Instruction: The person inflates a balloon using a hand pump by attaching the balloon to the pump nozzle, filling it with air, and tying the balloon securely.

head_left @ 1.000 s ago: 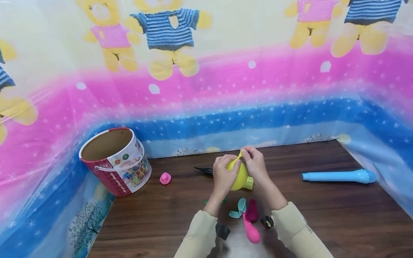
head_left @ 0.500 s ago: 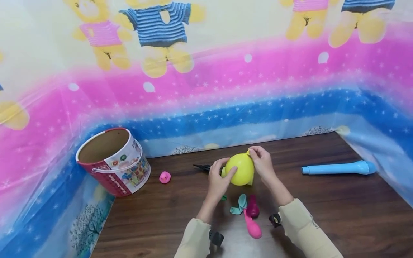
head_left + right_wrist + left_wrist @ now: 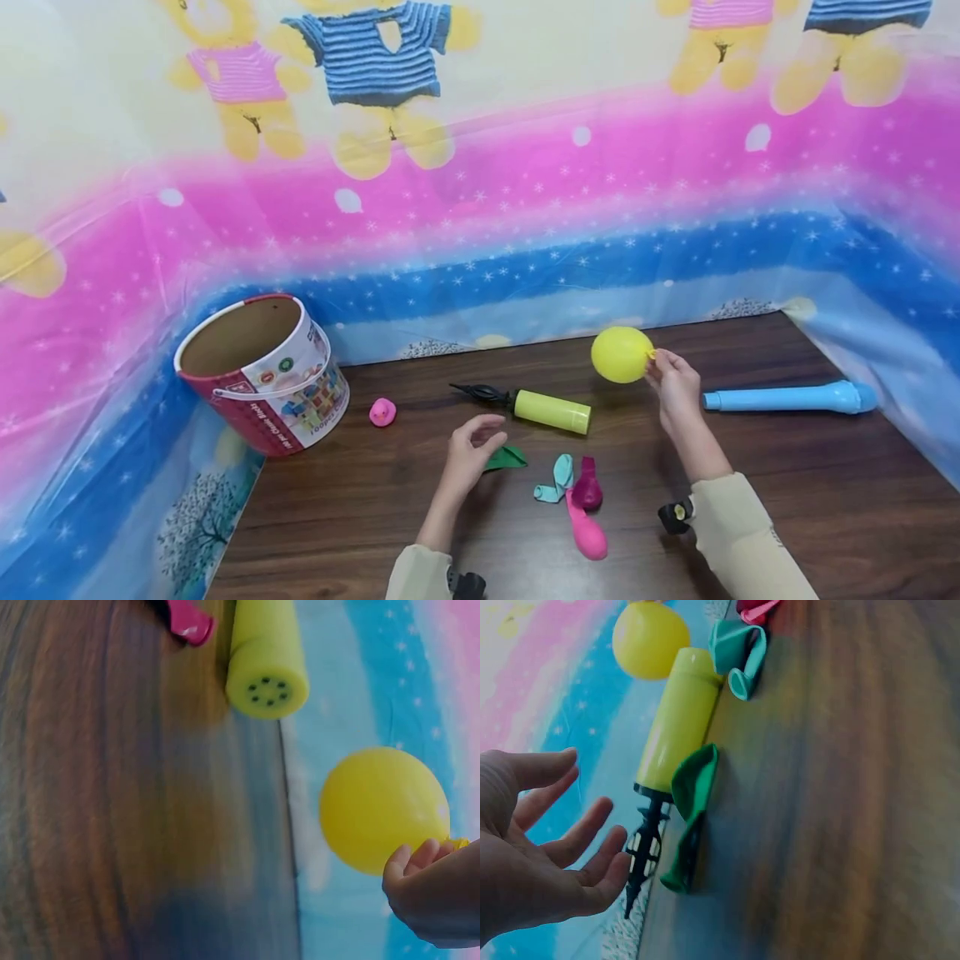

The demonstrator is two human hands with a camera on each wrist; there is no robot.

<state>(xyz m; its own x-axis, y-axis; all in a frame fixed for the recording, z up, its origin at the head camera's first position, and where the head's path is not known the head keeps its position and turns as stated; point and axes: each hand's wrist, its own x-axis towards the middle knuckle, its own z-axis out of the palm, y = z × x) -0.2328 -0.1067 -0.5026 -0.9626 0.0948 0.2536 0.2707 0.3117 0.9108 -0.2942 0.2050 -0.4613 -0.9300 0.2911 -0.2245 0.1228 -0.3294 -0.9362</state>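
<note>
Yellow balloon [image 3: 621, 354]: neck [image 3: 651, 354] rightward, axis seemingly level.

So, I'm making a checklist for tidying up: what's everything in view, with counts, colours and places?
Table: 1, dark brown, under everything
Backdrop: 1, multicoloured with printed bears, behind the table
Bucket: 1, red and white, table's far left
Toy duck: 1, pink, right of the bucket
Pump: 1, yellow-green and black, mid-table
Inflated balloon: 1, yellow, held up right of the pump
Uninflated balloons: 4, green balloon, teal balloon, magenta balloon, pink balloon, nearer the person than the pump
Microphone-shaped toy: 1, light blue, table's right
Wrist devices: 2, black, at the wrists
Sleeves: 2, cream, on the forearms
Left hand: 1, bare, by the green balloon
Right hand: 1, bare, pinching the inflated balloon's neck
</note>
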